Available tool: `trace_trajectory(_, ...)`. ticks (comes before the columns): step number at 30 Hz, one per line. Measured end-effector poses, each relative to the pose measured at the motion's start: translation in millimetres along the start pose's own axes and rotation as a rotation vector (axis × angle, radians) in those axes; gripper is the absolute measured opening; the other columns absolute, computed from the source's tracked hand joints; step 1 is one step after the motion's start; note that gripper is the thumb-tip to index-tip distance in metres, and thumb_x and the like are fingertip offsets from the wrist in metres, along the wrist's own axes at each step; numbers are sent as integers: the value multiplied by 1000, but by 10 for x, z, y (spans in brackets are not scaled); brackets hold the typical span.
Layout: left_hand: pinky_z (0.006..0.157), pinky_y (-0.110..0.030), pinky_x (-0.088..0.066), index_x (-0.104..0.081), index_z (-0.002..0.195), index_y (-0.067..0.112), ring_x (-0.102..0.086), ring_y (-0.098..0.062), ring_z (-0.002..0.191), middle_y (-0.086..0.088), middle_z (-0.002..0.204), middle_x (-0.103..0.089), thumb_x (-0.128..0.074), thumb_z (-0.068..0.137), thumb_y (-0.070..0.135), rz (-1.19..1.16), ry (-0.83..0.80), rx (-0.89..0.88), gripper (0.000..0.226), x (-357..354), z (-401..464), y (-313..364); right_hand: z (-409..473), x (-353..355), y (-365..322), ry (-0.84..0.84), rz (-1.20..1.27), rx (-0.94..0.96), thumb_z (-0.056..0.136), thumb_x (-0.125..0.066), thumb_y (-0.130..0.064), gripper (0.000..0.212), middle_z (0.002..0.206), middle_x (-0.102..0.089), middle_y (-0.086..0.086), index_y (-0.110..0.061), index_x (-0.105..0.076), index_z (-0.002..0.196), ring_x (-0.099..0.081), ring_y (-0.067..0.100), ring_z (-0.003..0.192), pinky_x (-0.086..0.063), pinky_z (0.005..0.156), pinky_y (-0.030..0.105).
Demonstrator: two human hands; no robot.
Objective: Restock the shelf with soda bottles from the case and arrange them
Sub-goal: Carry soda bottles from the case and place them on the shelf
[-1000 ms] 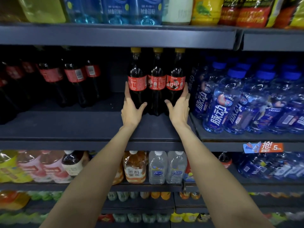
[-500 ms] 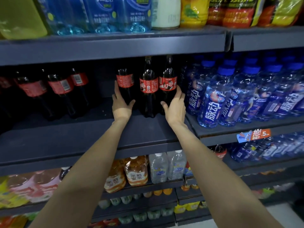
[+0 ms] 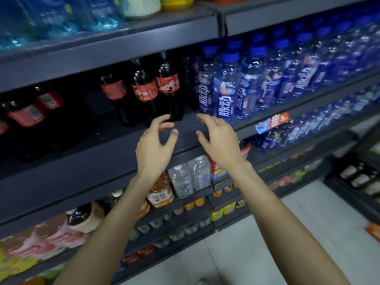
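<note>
Soda bottles, three dark plastic ones with red labels, stand free on the dark shelf; earlier both hands flanked them. Now the left hand and right hand hover just before them, fingers curled wide, empty. Beyond the right fingers, blue-capped bottles read "脉动".

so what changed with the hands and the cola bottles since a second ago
Both hands, left and right, let go of the three dark red-labelled cola bottles and pulled back toward the dark shelf's front edge, fingers open. The bottles stayed upright beside the blue-capped drink bottles.
</note>
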State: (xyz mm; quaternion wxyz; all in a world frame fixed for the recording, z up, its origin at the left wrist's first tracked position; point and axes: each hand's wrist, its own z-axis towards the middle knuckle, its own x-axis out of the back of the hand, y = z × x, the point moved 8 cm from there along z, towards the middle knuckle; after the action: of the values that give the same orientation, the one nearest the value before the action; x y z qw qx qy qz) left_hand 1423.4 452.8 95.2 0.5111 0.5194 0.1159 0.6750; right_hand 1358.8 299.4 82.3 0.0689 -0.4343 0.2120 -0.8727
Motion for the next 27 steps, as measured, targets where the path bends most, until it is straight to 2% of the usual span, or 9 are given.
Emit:
trace_trajectory(2, 83, -35, -52, -58, 119, 29, -63, -3, 95, 19, 99, -68, -52, 93, 37, -31, -25, -154, 28, -208, -179, 357, -322, 318, 184, 51, -118, 17, 88, -51, -24, 27, 88, -69, 5, -14, -63, 110, -64, 29, 80, -50, 64, 36)
trace_trajectory(5, 69, -33, -54, -68, 104, 21, -67, -7, 81, 11, 86, -71, -51, 95, 31, -63, -91, -422, 22, -709, -531, 876, -931, 818, 633, 99, -273, -25, 87, -44, -29, 26, 67, -64, -1, -15, -66, 88, -62, 22, 59, -43, 45, 26)
trace_trajectory(7, 61, -30, -51, -71, 96, 19, -65, -7, 72, 8, 84, -71, -51, 94, 28, -90, -157, -526, 21, -1160, -842, 1176, -1439, 1143, 1009, 118, -321, -94, 89, -44, -28, 25, 65, -62, -1, -15, -65, 83, -61, 22, 58, -42, 42, 26)
trace_trajectory(10, 64, -25, -47, -69, 98, 18, -60, -8, 69, 6, 84, -66, -53, 92, 27, -182, -381, -554, 19, -2020, -1392, 1600, -2287, 1641, 1627, 132, -369, -252, 87, -47, -25, 22, 68, -60, 3, -12, -64, 82, -61, 26, 61, -42, 44, 28)
trace_trajectory(13, 73, -25, -48, -68, 101, 18, -62, -12, 79, 5, 90, -66, -56, 86, 29, -152, -709, -540, 22, -3048, -2061, 1991, -3245, 2112, 2248, 65, -398, -494, 84, -58, -18, 17, 85, -67, 5, -12, -68, 96, -65, 28, 73, -48, 52, 30)
trace_trajectory(15, 81, -33, -50, -68, 105, 15, -65, -19, 91, 1, 96, -70, -61, 84, 25, -94, -1003, -460, 24, -3791, -2587, 2202, -3969, 2393, 2683, -21, -370, -729, 86, -62, -18, 25, 102, -66, 5, -13, -65, 110, -65, 29, 89, -51, 64, 35)
trace_trajectory(17, 86, -34, -50, -67, 109, 13, -65, -21, 98, -1, 100, -71, -66, 85, 16, -22, -1224, -389, 24, -4437, -3117, 2404, -4716, 2629, 3072, -123, -333, -993, 91, -57, -25, 35, 119, -60, 3, -19, -56, 125, -59, 27, 106, -49, 78, 37)
trace_trajectory(22, 71, -20, -42, -65, 111, 20, -60, -11, 92, 7, 95, -64, -61, 90, 19, 46, -1489, -252, 21, -5597, -4201, 3080, -6225, 3221, 3792, -188, -178, -1395, 93, -53, -30, 42, 127, -56, 3, -21, -46, 133, -54, 25, 114, -45, 89, 34)
trace_trajectory(27, 93, -30, -48, -66, 103, 26, -64, -20, 101, 0, 108, -68, -61, 88, 25, 153, -1658, -131, 16, -6697, -5198, 3624, -7548, 3896, 4476, -165, -59, -1667, 93, -53, -29, 42, 128, -56, 4, -20, -45, 133, -53, 24, 114, -42, 88, 32)
